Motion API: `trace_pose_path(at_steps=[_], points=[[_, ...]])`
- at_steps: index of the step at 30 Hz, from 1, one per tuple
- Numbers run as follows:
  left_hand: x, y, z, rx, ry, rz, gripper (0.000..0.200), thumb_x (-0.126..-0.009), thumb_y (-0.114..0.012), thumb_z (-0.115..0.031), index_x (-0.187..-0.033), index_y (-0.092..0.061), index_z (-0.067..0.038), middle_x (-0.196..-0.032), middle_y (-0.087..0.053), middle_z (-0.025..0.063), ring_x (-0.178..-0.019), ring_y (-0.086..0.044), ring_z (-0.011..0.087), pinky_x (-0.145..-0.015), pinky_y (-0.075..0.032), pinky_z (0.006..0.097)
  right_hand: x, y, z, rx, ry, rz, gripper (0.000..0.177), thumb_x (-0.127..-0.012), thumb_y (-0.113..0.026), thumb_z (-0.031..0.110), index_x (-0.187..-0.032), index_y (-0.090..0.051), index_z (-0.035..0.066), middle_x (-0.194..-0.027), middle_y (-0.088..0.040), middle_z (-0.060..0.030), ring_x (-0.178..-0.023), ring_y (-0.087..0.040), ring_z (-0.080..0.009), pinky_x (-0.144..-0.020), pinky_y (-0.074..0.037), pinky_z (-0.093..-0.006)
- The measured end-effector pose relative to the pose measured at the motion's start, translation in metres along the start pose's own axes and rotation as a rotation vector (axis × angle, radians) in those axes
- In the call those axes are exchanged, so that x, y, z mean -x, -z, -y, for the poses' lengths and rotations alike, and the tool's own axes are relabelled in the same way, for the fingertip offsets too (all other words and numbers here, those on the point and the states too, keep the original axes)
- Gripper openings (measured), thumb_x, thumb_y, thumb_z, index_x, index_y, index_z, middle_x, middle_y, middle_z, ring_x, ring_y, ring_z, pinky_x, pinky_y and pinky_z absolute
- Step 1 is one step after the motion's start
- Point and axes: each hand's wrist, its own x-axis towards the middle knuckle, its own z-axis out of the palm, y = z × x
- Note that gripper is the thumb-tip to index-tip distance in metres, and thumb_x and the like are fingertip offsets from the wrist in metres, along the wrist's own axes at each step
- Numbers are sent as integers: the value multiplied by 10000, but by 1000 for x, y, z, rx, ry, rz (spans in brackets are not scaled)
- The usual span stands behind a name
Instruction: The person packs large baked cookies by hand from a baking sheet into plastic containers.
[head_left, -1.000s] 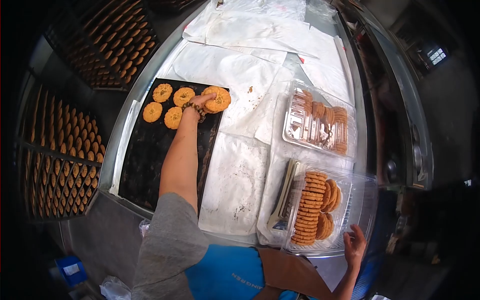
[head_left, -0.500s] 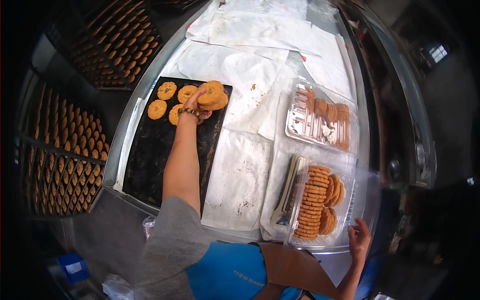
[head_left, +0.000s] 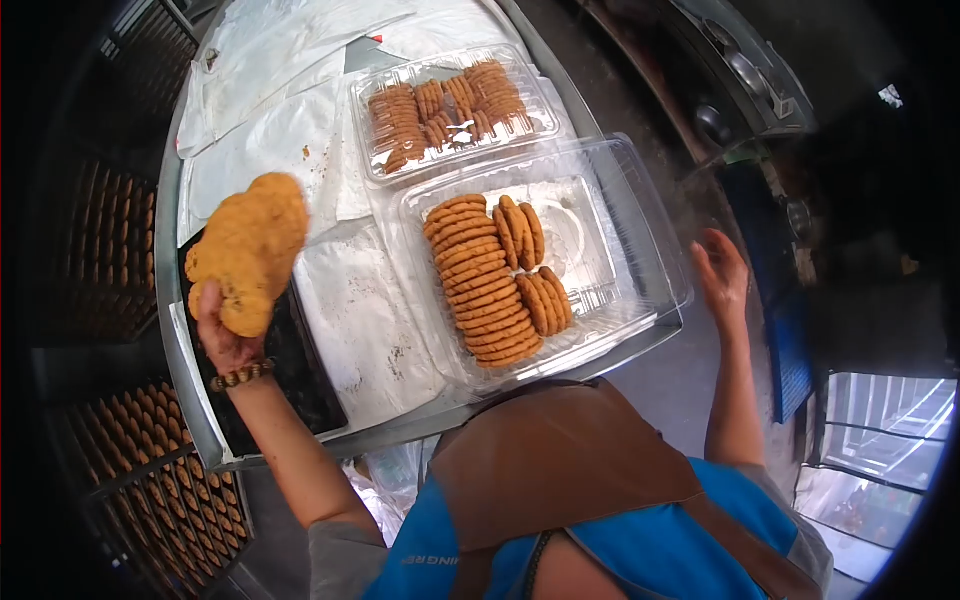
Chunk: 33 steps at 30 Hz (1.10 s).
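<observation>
My left hand [head_left: 226, 335], with a beaded bracelet at the wrist, grips a bunch of round golden cookies [head_left: 255, 245] held up over the black baking tray [head_left: 315, 385]. The cookies hide much of the tray. To the right lies an open clear plastic box [head_left: 590, 235] with its lid folded back. A long row of cookies [head_left: 478, 280] stands on edge along its left side, with two shorter stacks beside it. My right hand [head_left: 721, 270] is off to the right of this box, touching nothing, its fingers apart.
A closed clear box [head_left: 455, 110] full of cookies sits behind the open one. White paper sheets [head_left: 365, 310] cover the metal-edged table. Racks loaded with cookies [head_left: 160, 470] stand at the left, beyond the table edge.
My left hand has lifted its cookies off the tray and brought them closer. The view has swung right, toward the boxes. My right hand has come up beside the open box.
</observation>
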Motion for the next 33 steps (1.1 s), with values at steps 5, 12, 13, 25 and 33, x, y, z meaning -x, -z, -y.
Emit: trace_pose_path(at_steps=[5, 12, 13, 25, 33], points=[[30, -221, 60, -401, 44, 307, 957, -782, -832, -326, -1537, -383, 53, -1465, -547, 218, -1329, -577, 309, -1155, -441, 422, 10, -34, -9, -543, -276, 343, 438, -983, -722, 224, -1322, -615, -31, -1148, -716, -169, -1062, -676, -181, -920, -531, -320], [16, -325, 183, -997, 56, 645, 1077, -669, -902, -344, -1526, -383, 52, -1444, -527, 245, -1347, -535, 342, -1158, -432, 408, 3, -53, -13, -730, -298, 265, 436, -941, -695, 104, -1335, -595, -55, -1084, -741, -112, -976, -684, -150, -896, -533, -296], [16, -329, 202, -1291, -89, 699, 1076, -649, -904, -320, -1530, -393, 28, -1415, -542, 247, -1314, -553, 357, -1146, -441, 403, -1, -53, -13, -748, -320, 269, 435, -930, -690, 88, -1331, -598, -53, -1079, -743, -105, -970, -683, -139, -887, -534, -289], [50, -362, 307, -1745, -236, 787, 1045, -609, -885, -232, -1491, -403, 51, -1309, -508, 254, -1226, -492, 424, -1069, -440, 499, -15, -74, -9, -916, -318, 219, 378, -883, -735, 25, -1247, -651, -33, -954, -695, -28, -871, -642, -90, -809, -534, -244], [36, -336, 326, -1685, -117, 741, 1108, -609, -927, -343, -1497, -402, 62, -1354, -510, 262, -1279, -475, 427, -1118, -415, 479, -21, -76, 6, -892, -283, 252, 356, -916, -707, 40, -1253, -639, -51, -942, -700, -44, -841, -636, -93, -794, -527, -250]])
